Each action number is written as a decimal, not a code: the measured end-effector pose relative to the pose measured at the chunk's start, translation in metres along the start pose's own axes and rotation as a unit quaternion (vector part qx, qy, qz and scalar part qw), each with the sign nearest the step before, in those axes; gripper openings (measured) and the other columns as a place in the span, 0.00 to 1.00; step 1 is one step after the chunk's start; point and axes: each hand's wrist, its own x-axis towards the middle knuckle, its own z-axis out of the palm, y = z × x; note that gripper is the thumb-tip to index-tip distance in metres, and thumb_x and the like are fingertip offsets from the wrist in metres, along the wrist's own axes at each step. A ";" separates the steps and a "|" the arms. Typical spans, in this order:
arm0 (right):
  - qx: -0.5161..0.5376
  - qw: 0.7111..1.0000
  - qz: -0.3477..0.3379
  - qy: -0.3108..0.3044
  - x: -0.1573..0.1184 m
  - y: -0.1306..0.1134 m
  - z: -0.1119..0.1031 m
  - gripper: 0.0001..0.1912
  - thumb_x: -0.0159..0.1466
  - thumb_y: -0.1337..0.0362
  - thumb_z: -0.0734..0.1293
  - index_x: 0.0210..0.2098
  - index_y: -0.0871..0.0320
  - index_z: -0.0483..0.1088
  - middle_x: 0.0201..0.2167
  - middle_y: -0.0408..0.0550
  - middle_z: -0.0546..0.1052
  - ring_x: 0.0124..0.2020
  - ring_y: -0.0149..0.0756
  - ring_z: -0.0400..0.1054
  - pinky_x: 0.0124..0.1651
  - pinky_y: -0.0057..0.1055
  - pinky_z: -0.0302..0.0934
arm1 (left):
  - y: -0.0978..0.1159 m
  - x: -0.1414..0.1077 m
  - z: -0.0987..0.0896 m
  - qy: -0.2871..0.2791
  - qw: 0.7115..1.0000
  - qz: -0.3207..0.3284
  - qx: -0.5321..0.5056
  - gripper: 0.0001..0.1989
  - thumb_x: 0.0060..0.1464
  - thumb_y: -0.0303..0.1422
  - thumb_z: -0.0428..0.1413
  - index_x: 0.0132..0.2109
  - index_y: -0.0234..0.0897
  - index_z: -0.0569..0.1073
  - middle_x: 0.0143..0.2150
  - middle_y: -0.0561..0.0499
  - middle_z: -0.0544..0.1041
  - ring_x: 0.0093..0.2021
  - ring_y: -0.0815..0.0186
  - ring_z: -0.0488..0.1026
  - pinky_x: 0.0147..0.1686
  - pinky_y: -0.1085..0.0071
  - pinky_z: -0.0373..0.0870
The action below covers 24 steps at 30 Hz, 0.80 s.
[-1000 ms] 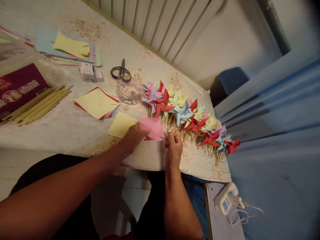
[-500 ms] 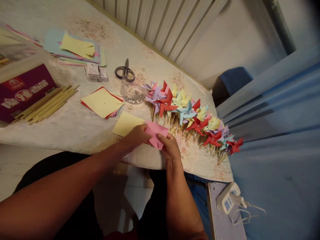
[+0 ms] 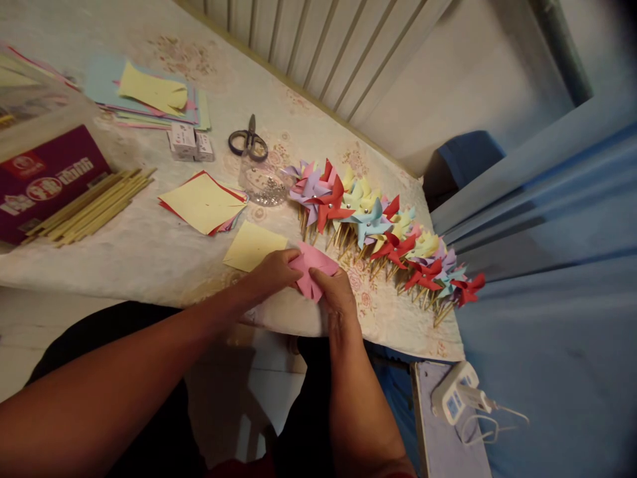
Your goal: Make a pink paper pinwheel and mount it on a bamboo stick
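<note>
Head view: left of the pink paper (image 3: 317, 256), wooden sticks (image 3: 97, 211) and stacked paper squares (image 3: 203, 203) lie unused; your left hand (image 3: 280, 268) and right hand (image 3: 340, 291) pinch that paper, slit but unassembled, between their fingers; right of it, many pinwheels (image 3: 393, 248) look finished.

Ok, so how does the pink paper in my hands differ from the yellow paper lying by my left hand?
Color: one is pink, the other pale yellow.
Position: your left hand and right hand hold the pink paper; the yellow paper lies flat on the table.
Cuts: the pink paper shows slits; the yellow paper shows none clearly.
Both are partly covered by your left hand.
</note>
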 end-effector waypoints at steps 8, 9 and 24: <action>0.130 0.988 -0.055 0.064 0.002 0.000 0.011 0.19 0.45 0.65 0.76 0.37 0.61 0.76 0.31 0.45 0.82 0.31 0.36 0.75 0.39 0.34 0.72 | -0.003 -0.004 0.006 -0.059 0.984 -0.080 -0.150 0.22 0.39 0.29 0.66 0.46 0.35 0.78 0.42 0.46 0.81 0.39 0.63 0.78 0.43 0.65 0.75; 0.141 0.986 -0.063 0.067 0.002 -0.001 0.013 0.19 0.46 0.65 0.76 0.38 0.61 0.76 0.32 0.46 0.82 0.32 0.36 0.75 0.40 0.34 0.72 | -0.005 -0.004 0.007 -0.055 0.983 -0.078 -0.158 0.21 0.39 0.30 0.67 0.45 0.34 0.78 0.41 0.46 0.81 0.38 0.63 0.77 0.43 0.65 0.75; 0.166 0.979 -0.067 0.093 -0.005 0.005 0.031 0.16 0.50 0.64 0.74 0.39 0.60 0.75 0.33 0.46 0.81 0.33 0.36 0.75 0.44 0.35 0.72 | -0.010 -0.003 0.022 0.001 0.984 -0.040 -0.176 0.08 0.41 0.34 0.64 0.25 0.35 0.74 0.22 0.55 0.71 0.25 0.72 0.67 0.29 0.75 0.63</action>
